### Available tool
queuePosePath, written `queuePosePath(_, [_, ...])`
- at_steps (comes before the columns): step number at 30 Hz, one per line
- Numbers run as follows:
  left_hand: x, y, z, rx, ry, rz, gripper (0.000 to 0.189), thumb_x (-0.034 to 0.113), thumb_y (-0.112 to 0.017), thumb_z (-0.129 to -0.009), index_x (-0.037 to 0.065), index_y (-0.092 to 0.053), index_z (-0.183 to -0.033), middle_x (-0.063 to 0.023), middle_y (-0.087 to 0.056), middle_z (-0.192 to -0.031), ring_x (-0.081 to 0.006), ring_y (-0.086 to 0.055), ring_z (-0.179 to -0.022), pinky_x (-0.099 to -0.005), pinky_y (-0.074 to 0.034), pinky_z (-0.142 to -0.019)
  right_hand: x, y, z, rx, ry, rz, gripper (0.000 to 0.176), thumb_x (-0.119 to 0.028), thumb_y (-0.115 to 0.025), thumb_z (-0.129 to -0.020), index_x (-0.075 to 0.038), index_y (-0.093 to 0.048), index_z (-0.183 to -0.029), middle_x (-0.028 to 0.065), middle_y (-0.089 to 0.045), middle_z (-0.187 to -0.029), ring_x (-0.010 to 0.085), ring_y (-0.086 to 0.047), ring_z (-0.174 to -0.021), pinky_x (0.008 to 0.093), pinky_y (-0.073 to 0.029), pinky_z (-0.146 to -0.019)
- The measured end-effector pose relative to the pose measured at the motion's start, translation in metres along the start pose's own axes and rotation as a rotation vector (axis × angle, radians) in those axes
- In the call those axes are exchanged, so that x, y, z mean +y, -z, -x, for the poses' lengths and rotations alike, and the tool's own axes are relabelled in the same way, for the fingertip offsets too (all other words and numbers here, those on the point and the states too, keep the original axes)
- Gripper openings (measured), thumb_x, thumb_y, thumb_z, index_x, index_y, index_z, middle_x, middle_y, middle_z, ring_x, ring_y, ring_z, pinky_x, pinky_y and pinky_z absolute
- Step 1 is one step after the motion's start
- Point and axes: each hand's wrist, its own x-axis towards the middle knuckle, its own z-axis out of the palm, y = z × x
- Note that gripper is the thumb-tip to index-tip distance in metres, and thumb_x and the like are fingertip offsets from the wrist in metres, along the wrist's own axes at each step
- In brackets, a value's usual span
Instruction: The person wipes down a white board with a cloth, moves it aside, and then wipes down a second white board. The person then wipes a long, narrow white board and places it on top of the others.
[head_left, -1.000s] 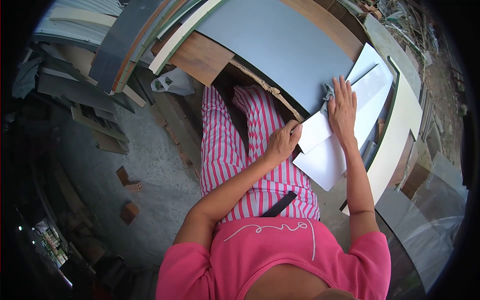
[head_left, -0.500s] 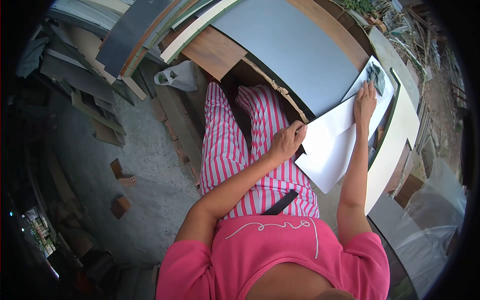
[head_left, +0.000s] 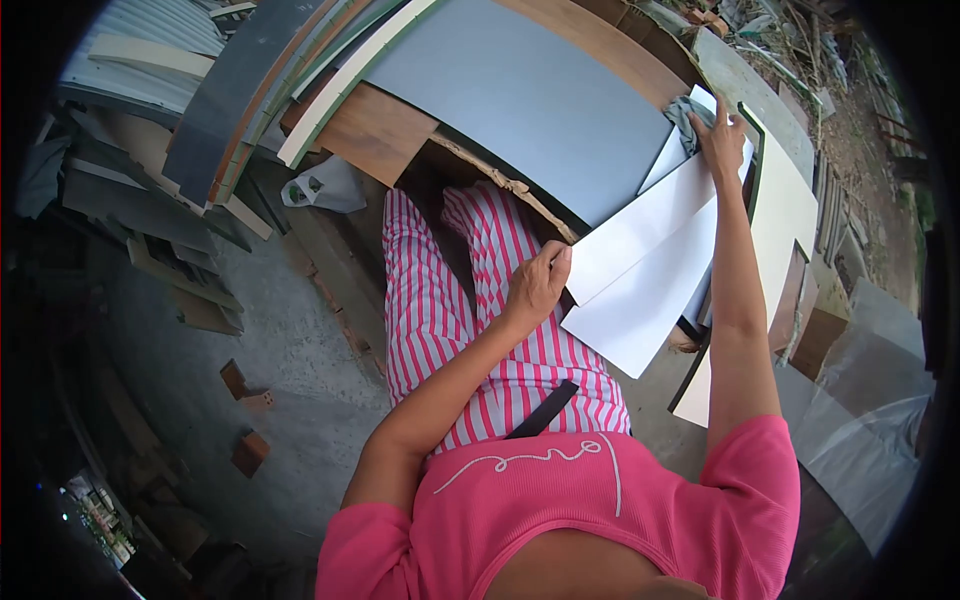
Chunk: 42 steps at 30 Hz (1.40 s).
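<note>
A white sheet [head_left: 632, 235] lies slantwise over the right end of a grey-blue panel, overlapping another white sheet [head_left: 640, 318] beneath it. At its near left corner my left hand [head_left: 538, 288] pinches the edge, thumb on top. My right hand [head_left: 722, 148] is at the far end of the sheets, its fingers curled over the edge there. Just left of those fingers lies a crumpled grey-green cloth [head_left: 685, 125]. The cloth is partly on the white surface and seems apart from the palm. The undersides of both hands are hidden.
The grey-blue panel [head_left: 530, 100] spans the work surface ahead, with a brown wooden board [head_left: 375, 133] beside it. Stacked curved-looking panels [head_left: 245, 100] stand at the left. A white plastic bag [head_left: 330, 187] sits near my legs. Brick pieces [head_left: 250, 454] lie on the concrete floor.
My right hand has left the cloth and moved to the far edge of the sheets. The upper sheet now lies flatter and straighter. My left hand keeps its corner, and the view has shifted.
</note>
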Motion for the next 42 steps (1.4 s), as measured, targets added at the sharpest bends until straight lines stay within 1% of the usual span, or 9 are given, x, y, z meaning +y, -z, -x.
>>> queuePosePath(2, [-0.003, 0.0, 0.001, -0.012, 0.011, -0.004, 0.043, 0.037, -0.033, -0.098, -0.001, -0.052, -0.096, -0.0243, -0.056, -0.073, -0.0429, -0.057, -0.071, -0.0448, -0.043, -0.063, 0.005, -0.011, -0.01, -0.177, 0.115, -0.013, 0.047, -0.046, -0.06, -0.083, -0.025, -0.054, -0.125, 0.0173, -0.054, -0.114, 0.0358, -0.057, -0.103, 0.0456, -0.05, -0.079])
queuePosePath(4, [-0.011, -0.003, 0.001, 0.04, -0.074, -0.079, 0.04, 0.036, -0.036, -0.099, 0.0, -0.053, -0.095, -0.0183, -0.058, -0.067, -0.0335, -0.061, -0.062, -0.0412, -0.045, -0.056, 0.005, -0.018, -0.011, -0.142, 0.188, -0.091, 0.026, -0.021, -0.054, -0.085, -0.018, -0.061, -0.11, 0.0161, -0.058, -0.102, 0.0319, -0.061, -0.093, 0.0425, -0.049, -0.078])
queuePosePath(8, [-0.009, -0.003, 0.002, 0.057, -0.078, -0.078, 0.041, 0.038, -0.036, -0.099, 0.001, -0.054, -0.095, -0.0169, -0.059, -0.066, -0.0319, -0.061, -0.06, -0.0402, -0.046, -0.055, 0.013, 0.023, -0.005, 0.052, 0.26, -0.308, 0.021, -0.009, -0.048, -0.083, -0.008, -0.063, -0.097, 0.0173, -0.058, -0.099, 0.0343, -0.059, -0.093, 0.0402, -0.046, -0.081])
queuePosePath(18, [-0.01, -0.004, 0.0, 0.035, -0.071, -0.046, 0.041, 0.037, -0.035, -0.099, 0.001, -0.053, -0.094, -0.0167, -0.057, -0.065, -0.0315, -0.06, -0.06, -0.0403, -0.046, -0.056, -0.054, 0.09, 0.202, -0.223, 0.408, -0.495, 0.009, -0.004, -0.056, -0.082, -0.002, -0.06, -0.091, 0.0096, -0.052, -0.124, 0.0312, -0.045, -0.119, 0.0392, -0.038, -0.099])
queuePosePath(20, [-0.009, -0.004, 0.0, 0.045, -0.082, -0.024, 0.041, 0.036, -0.035, -0.099, 0.0, -0.053, -0.094, -0.0185, -0.057, -0.068, -0.0346, -0.061, -0.064, -0.0416, -0.046, -0.059, -0.044, 0.085, 0.188, -0.359, 0.242, -0.602, 0.01, -0.008, -0.058, -0.086, -0.002, -0.061, -0.094, 0.0083, -0.055, -0.12, 0.0277, -0.048, -0.117, 0.0367, -0.04, -0.098])
queuePosePath(23, [-0.008, -0.004, -0.001, 0.022, -0.063, -0.049, 0.041, 0.037, -0.034, -0.099, 0.001, -0.053, -0.094, -0.0195, -0.057, -0.068, -0.0356, -0.061, -0.064, -0.0426, -0.046, -0.059, -0.03, 0.058, 0.142, -0.155, 0.267, -0.531, 0.017, -0.008, -0.053, -0.09, -0.005, -0.062, -0.104, 0.009, -0.057, -0.121, 0.0258, -0.051, -0.114, 0.0341, -0.04, -0.097])
queuePosePath(30, [-0.011, -0.006, 0.001, 0.084, -0.108, -0.061, 0.039, 0.036, -0.036, -0.099, 0.002, -0.054, -0.095, -0.0182, -0.058, -0.066, -0.0354, -0.06, -0.062, -0.0427, -0.045, -0.057, 0.064, -0.031, 0.001, 0.097, 0.275, -0.228, 0.041, -0.001, -0.042, -0.085, 0.005, -0.047, -0.126, 0.0269, -0.05, -0.125, 0.0396, -0.05, -0.115, 0.0426, -0.039, -0.099])
queuePosePath(37, [-0.011, -0.005, 0.001, 0.055, -0.085, -0.027, 0.037, 0.034, -0.038, -0.099, 0.001, -0.053, -0.093, -0.0177, -0.057, -0.066, -0.0333, -0.06, -0.061, -0.0416, -0.045, -0.054, -0.035, 0.052, 0.147, -0.096, 0.218, -0.42, 0.051, 0.007, -0.037, -0.084, -0.002, -0.039, -0.135, 0.0202, -0.04, -0.138, 0.0347, -0.034, -0.131, 0.0419, -0.025, -0.111])
queuePosePath(42, [-0.008, -0.004, -0.001, 0.023, -0.049, 0.009, 0.046, 0.041, -0.031, -0.099, 0.0, -0.051, -0.095, -0.022, -0.053, -0.069, -0.0401, -0.056, -0.066, -0.0427, -0.043, -0.062, -0.086, 0.1, 0.252, -0.322, 0.63, -0.49, 0.06, 0.009, -0.056, -0.075, -0.014, -0.049, -0.131, 0.0087, -0.044, -0.139, 0.0295, -0.04, -0.13, 0.046, -0.029, -0.11])
